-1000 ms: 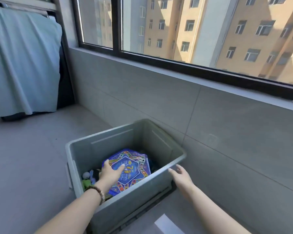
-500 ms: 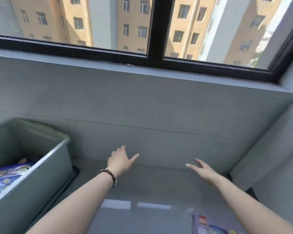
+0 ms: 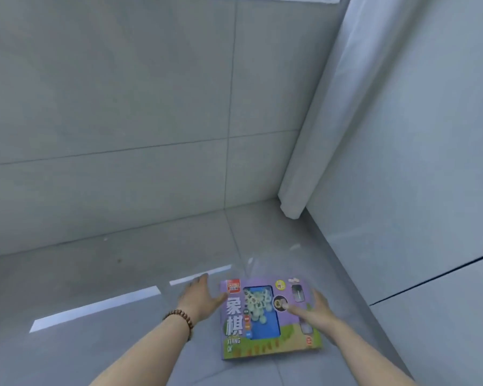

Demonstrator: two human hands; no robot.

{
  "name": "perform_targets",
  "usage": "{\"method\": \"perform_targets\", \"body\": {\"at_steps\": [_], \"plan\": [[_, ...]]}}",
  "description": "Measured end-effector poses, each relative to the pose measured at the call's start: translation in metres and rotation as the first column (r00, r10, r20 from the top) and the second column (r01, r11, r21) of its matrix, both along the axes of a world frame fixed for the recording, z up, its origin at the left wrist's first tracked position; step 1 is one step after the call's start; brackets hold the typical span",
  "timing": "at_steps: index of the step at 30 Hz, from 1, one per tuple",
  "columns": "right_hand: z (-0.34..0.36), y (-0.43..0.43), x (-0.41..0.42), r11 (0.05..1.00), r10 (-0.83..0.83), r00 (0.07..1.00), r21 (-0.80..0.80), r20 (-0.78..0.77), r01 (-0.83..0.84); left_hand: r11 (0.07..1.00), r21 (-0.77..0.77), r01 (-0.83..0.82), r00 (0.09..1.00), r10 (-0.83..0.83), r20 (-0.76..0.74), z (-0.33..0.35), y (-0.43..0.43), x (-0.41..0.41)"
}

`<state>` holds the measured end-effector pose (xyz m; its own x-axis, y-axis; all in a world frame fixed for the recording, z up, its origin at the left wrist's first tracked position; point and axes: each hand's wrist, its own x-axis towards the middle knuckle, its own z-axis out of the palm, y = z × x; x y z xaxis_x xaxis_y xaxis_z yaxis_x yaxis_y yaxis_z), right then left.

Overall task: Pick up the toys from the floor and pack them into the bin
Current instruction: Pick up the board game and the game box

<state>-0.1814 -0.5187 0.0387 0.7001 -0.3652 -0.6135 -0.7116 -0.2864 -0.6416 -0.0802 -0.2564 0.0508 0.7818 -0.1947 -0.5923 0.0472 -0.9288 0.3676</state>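
A flat purple chess-set box (image 3: 265, 327) with a blue window and green lettering lies on the grey floor near the room's corner. My left hand (image 3: 200, 298), with a bead bracelet on its wrist, is spread at the box's left edge, its thumb at that edge. My right hand (image 3: 313, 309) lies over the box's right side, fingers straight and thumb across the lid. Neither hand has curled round the box. The bin is out of view.
Grey tiled walls meet in a corner (image 3: 287, 207) just beyond the box, with a pale column at the right. Bright strips of sunlight (image 3: 95, 307) lie on the floor tiles to the left.
The view has swung right and down, away from the bin and window. Both hands have dropped from mid-air to the chess box on the floor.
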Motion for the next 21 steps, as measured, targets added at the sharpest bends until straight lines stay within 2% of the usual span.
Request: {"method": "perform_targets", "body": {"at_steps": [6,9,10,11,14,17,21], "plan": [[-0.047,-0.010,-0.020,0.960,-0.160,0.979,0.213,-0.126,0.184,0.999,0.007,0.032,0.977,-0.030,-0.213,-0.054,-0.019,-0.023],[-0.067,-0.009,-0.020,0.950,-0.226,0.965,0.188,-0.135,0.249,1.000,-0.009,-0.029,0.950,0.024,-0.310,-0.071,-0.025,-0.025],[-0.070,-0.007,-0.020,0.948,-0.255,0.957,0.159,-0.138,0.275,0.994,-0.050,-0.097,0.938,0.075,-0.338,-0.076,-0.027,-0.028],[-0.071,-0.005,-0.019,0.947,-0.277,0.951,0.128,-0.138,0.294,0.972,-0.118,-0.201,0.919,0.146,-0.366,-0.083,-0.030,-0.030],[-0.076,-0.003,-0.016,0.912,-0.356,0.922,0.161,-0.150,0.378,0.790,-0.273,-0.550,0.784,0.375,-0.495,-0.090,-0.044,-0.037],[-0.074,-0.005,-0.013,0.882,-0.385,0.913,0.237,-0.138,0.408,0.687,-0.305,-0.660,0.711,0.437,-0.551,-0.077,-0.046,-0.034],[-0.058,0.004,0.006,0.880,-0.337,0.939,0.332,-0.066,0.339,0.640,-0.380,-0.668,0.740,0.513,-0.435,-0.057,-0.025,-0.012]]}}
